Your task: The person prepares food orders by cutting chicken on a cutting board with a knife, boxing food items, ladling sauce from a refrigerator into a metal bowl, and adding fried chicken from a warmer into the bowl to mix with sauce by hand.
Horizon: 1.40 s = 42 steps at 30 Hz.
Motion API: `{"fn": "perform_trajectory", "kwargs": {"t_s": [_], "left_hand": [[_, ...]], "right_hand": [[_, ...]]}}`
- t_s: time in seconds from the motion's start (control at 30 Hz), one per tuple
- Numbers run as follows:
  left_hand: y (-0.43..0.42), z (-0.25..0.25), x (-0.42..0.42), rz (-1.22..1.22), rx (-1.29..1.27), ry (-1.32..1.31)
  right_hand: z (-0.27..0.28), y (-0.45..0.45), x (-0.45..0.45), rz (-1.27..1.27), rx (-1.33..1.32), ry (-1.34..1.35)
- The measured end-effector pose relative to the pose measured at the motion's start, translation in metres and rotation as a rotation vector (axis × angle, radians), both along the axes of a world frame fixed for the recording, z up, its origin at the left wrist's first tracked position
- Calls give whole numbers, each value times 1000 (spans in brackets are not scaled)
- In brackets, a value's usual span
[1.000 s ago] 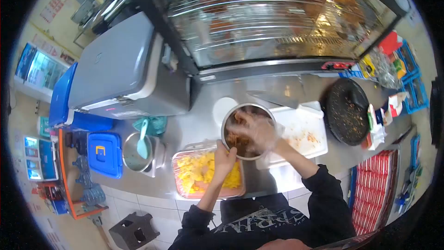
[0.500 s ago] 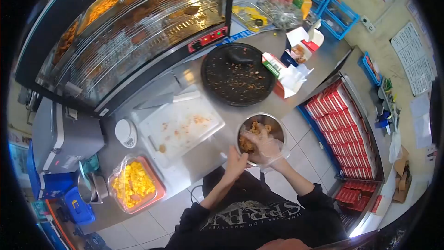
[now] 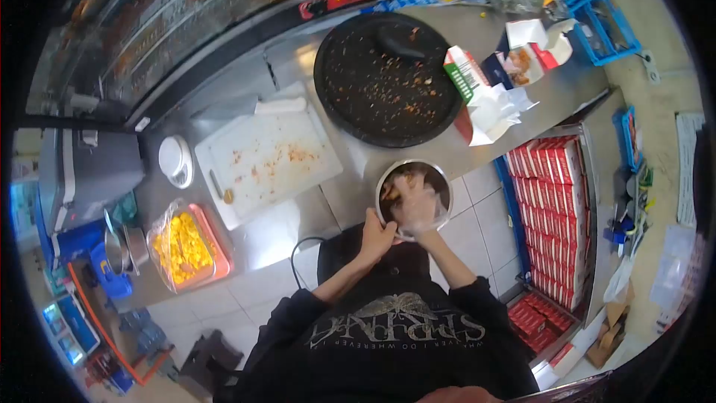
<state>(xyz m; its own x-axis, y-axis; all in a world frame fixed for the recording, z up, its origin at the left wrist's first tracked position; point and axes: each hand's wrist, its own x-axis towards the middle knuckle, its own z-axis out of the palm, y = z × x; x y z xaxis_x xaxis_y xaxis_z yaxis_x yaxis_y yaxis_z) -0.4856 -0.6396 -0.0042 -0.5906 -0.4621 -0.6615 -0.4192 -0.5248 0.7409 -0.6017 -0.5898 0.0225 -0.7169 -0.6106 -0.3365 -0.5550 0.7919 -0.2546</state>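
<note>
A round metal bowl [image 3: 443, 183] is at the counter's front edge, close to my body. My left hand [image 3: 379, 234] grips its near left rim, thumb pointing up along the side. Inside the bowl is my right hand [image 3: 418, 205], in a clear plastic glove, on brown fried food pieces [image 3: 389, 192]. Its fingers are blurred and partly hidden among the food, so their grip is unclear. Beyond the bowl lies a large black round tray [image 3: 373, 97] scattered with crumbs. A white cutting board [image 3: 272, 172] with orange crumbs is to the left.
A knife [image 3: 280, 106] lies at the board's far edge. On the left are a white scale [image 3: 175, 160] and a tub of yellow food pieces [image 3: 181, 250]. Open food cartons [image 3: 488, 108] stand at the right. Stacked red-and-white boxes [image 3: 548, 216] fill a shelf below. A heated display [image 3: 224, 37] stands behind.
My view has tilted down and shifted, showing more of my shirt and the floor. My left hand stays on the bowl's rim while my right hand moves within the bowl.
</note>
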Motion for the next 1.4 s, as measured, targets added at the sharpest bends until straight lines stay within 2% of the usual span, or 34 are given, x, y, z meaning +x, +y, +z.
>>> {"fn": "perform_trajectory", "kwargs": {"t_s": [0.03,0.07,0.1,0.13,0.17,0.23,0.3,0.37,0.4,0.43,0.47,0.5,0.57,0.6,0.63,0.7,0.73,0.77,0.83,0.87,0.93,0.97,1.03,1.1,1.13,1.17,1.23,1.3,1.37,1.4], "left_hand": [[4,-4,2,21,15,-29],[8,-9,1,6,-75,-12],[4,1,-10,-3,-172,19],[5,17,-14,82,25,-3],[8,15,-16,120,31,2],[17,12,-15,227,162,30],[30,13,-17,275,136,10],[47,10,-23,301,83,18],[58,-3,-25,341,83,24],[69,-23,-25,330,-93,1],[70,-20,-26,313,-275,-31],[72,-15,-28,337,-286,-37],[85,0,-34,583,11,77],[92,-2,-40,604,-30,70],[98,-4,-43,638,-29,86],[102,-8,-44,621,-25,52],[105,-8,-43,686,-36,72],[104,-8,-40,703,-47,76],[107,-10,-38,583,-191,24],[114,-7,-39,599,-188,25],[115,1,-44,483,-531,-147],[111,2,-44,501,-538,-146],[116,0,-34,453,-444,-135],[119,-3,-37,485,-449,-165],[118,-3,-37,530,-476,-145],[117,-3,-38,575,-502,-122],[112,-20,-35,614,-431,-66],[110,-19,-30,613,-198,1],[107,-15,-29,572,-185,-7],[105,-15,-27,537,-280,-63]], "right_hand": [[-5,-1,-2,88,-3,85],[-5,-2,-12,108,-61,99],[-6,0,-26,49,-297,-49],[-2,4,-46,2,-366,-268],[5,7,-62,-42,-423,-490],[20,12,-72,138,-438,-467],[29,15,-67,311,-470,-460],[32,8,-46,445,-238,-69],[27,2,-35,473,-120,2],[-3,11,-35,579,-135,87],[-6,8,-30,680,-154,180],[0,19,-36,920,-165,241],[8,23,-56,858,-66,37],[6,18,-58,669,-121,-72],[1,23,-63,703,-118,-57],[-3,26,-76,750,-259,-172],[4,30,-85,786,-321,-255],[13,31,-87,804,-329,-253],[28,32,-90,804,-312,-135],[36,33,-70,762,-162,-55],[0,40,-53,815,-124,26],[-23,38,-51,858,-76,101],[-35,36,-53,846,-110,86],[-10,19,-59,704,-139,-102],[-16,17,-75,673,-262,-301],[-12,19,-85,676,-258,-295],[8,22,-97,694,-233,-473],[25,26,-73,703,-309,-497],[19,20,-47,805,39,-11],[-2,25,-35,964,-73,235]]}}
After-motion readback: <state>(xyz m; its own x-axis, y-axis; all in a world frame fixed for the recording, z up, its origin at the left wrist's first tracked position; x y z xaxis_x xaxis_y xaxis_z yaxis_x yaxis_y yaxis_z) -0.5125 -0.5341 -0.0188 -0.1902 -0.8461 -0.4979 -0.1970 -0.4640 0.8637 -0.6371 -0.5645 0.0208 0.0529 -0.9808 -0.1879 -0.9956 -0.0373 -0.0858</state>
